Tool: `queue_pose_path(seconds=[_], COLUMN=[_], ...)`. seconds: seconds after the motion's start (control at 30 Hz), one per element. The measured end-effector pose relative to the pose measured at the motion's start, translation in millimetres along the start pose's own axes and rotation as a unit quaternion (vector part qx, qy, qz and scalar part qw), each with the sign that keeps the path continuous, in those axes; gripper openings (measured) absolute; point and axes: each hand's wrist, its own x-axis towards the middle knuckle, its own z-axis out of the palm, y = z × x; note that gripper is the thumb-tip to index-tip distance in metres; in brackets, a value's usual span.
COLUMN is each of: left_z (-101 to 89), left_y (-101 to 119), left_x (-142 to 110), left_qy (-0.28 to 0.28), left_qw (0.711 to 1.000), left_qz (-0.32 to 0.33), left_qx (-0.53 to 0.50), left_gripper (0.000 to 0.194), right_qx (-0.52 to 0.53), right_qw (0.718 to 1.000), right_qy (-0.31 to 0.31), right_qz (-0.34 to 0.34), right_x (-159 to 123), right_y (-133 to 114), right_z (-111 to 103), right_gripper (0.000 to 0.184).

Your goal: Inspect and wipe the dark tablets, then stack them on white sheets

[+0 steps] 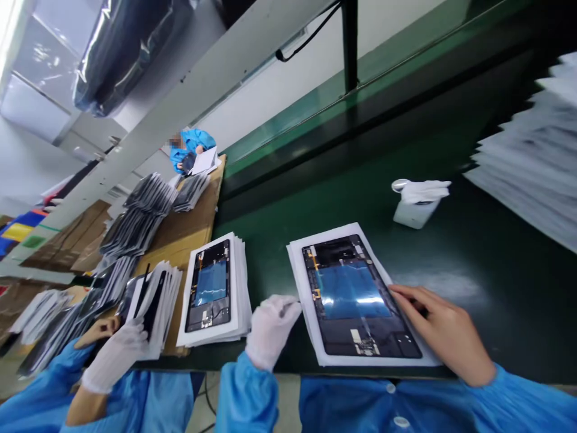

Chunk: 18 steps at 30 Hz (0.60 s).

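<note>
Green table [473, 264], factory line: my gloved left hand [270, 328] rests flat at tablet [356, 297] w/ white sheets' left edge, holding nothing; bare right hand [444, 331] presses its right edge. Open room beyond; co-worker's stack [215, 291] left.

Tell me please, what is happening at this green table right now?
A person in a blue coat has an opened tablet panel lying on a white sheet on the green table. The gloved left hand touches the sheet's left edge; the bare right hand rests on the panel's right edge. Beside it a stack of similar panels waits. At left, a co-worker's gloved hand handles another stack.
</note>
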Motion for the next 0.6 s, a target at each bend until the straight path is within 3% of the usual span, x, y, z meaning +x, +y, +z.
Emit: queue_pose_path(seconds=[0.07, 0.17, 0.37, 0.6], left_z=[36.7, 61.8, 62.6, 60.3], left_y=[13.5, 22.4, 32.6, 42.1], left_x=[5.1, 14.8, 20.5, 29.2], left_qy=[-0.027, -0.021, -0.021, -0.030], left_qw=[0.998, 0.993, 0.992, 0.981], left_qz=[-0.055, -0.109, -0.116, -0.112], left_qx=[0.026, 0.048, 0.036, 0.152], left_gripper=[0.016, 0.022, 0.029, 0.026], right_qx=[0.002, 0.003, 0.004, -0.019], right_qw=[1.000, 1.000, 0.999, 0.999], right_qy=[0.010, 0.010, -0.003, 0.011], right_qz=[-0.020, -0.029, -0.041, -0.041], right_x=[-0.5, 1.0, 4.1, 3.1], right_y=[3.4, 3.1, -0.4, 4.4], right_z=[1.9, 2.6, 0.8, 3.0], right_gripper=[0.035, 0.034, 0.034, 0.041])
